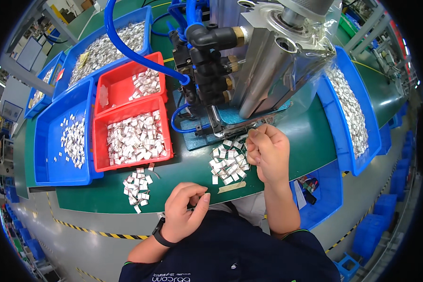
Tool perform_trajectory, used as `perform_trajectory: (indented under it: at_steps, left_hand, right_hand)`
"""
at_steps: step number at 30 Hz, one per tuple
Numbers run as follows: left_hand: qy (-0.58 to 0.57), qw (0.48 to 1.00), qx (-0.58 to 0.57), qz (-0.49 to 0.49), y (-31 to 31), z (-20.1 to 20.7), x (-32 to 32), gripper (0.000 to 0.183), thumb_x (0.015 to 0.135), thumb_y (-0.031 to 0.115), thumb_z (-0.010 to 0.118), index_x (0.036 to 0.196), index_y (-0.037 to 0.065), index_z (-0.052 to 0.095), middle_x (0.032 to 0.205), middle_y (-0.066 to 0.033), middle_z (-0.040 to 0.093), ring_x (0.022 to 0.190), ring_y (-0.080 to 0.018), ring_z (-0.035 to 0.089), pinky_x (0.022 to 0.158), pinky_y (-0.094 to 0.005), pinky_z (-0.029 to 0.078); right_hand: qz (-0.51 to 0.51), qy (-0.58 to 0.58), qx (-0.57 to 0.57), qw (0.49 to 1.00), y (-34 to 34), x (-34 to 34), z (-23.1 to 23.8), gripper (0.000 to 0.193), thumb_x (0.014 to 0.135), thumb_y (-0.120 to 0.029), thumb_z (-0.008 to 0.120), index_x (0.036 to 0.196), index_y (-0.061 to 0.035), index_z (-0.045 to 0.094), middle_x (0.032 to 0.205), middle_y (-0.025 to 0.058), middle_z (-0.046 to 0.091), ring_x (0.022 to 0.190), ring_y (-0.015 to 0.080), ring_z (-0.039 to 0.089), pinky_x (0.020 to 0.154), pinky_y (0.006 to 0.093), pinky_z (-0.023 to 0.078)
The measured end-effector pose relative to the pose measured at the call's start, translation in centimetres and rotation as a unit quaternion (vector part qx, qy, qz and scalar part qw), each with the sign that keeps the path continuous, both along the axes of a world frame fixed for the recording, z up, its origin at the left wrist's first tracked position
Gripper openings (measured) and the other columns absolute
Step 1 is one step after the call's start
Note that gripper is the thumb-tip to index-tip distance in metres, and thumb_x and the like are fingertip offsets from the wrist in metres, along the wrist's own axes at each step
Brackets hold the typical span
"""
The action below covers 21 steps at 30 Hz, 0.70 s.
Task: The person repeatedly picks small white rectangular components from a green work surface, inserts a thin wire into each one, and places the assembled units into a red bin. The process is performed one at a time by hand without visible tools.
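Observation:
My right hand [271, 152] is raised at the front of a pneumatic press [261, 80], its fingers pinched together close to the press's lower plate. Whatever lies between those fingertips is too small or hidden to name. Just left of it, a loose pile of small white rectangular parts [229, 164] lies on the green table [192, 167]. Near the table's front edge hovers my left hand [185, 206], a dark band on its wrist. Its fingers are curled, with the thumb close to them, and any content is hidden. A second pile of white parts [137, 188] lies to its left.
Two red bins [170, 152] with white parts stand at the left, beside a blue bin [42, 162] and a fuller blue bin [148, 35] behind. Another filled blue bin [359, 164] sits at the right. Blue air hoses [141, 58] arch over the table; a tape strip [231, 187] is stuck near its front.

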<state>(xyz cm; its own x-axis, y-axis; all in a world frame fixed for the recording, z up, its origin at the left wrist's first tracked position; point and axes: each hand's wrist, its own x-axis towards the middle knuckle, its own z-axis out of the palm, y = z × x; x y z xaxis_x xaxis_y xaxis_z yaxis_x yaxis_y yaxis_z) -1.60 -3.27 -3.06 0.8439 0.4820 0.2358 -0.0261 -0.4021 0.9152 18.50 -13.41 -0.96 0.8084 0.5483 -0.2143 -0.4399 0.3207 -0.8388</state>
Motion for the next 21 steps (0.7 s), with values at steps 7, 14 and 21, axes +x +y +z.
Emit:
perform_trajectory:
  at_steps: [7, 14, 21]
  left_hand:
    - [0.001, 1.0, -0.013, 0.007, 0.17, 0.05, 0.09, 0.015, 0.084, -0.005, 0.062, 0.098, -0.003, 0.057, 0.09, -0.0083, 0.055, 0.068, -0.0091, 0.049, 0.06, -0.022, 0.041]
    - [0.008, 0.998, -0.052, 0.016, 0.24, -0.14, -0.11, 0.016, 0.084, -0.006, 0.062, 0.098, -0.003, 0.057, 0.091, -0.0078, 0.055, 0.07, -0.0079, 0.049, 0.062, -0.0215, 0.041]
    - [-0.01, 0.999, -0.039, 0.029, 0.37, -0.48, 0.09, 0.016, 0.083, -0.002, 0.065, 0.098, -0.002, 0.059, 0.084, -0.0074, 0.058, 0.063, -0.009, 0.051, 0.057, -0.0215, 0.043]
  right_hand:
    - [-0.014, 0.001, -0.011, 1.0, 0.19, -0.03, 0.19, 0.018, 0.087, -0.007, 0.061, 0.072, -0.0015, 0.053, 0.062, 0.0046, 0.053, 0.043, 0.0021, 0.033, 0.037, 0.0199, 0.022]
    - [-0.019, -0.001, -0.014, 1.0, 0.26, -0.08, 0.08, 0.018, 0.087, -0.008, 0.062, 0.073, -0.0012, 0.054, 0.062, 0.0044, 0.053, 0.042, 0.0025, 0.034, 0.037, 0.0203, 0.022]
    - [-0.017, -0.004, -0.01, 1.0, 0.22, -0.07, 0.0, 0.017, 0.087, -0.008, 0.062, 0.074, -0.0009, 0.054, 0.062, 0.0044, 0.053, 0.042, 0.0026, 0.034, 0.037, 0.0204, 0.023]
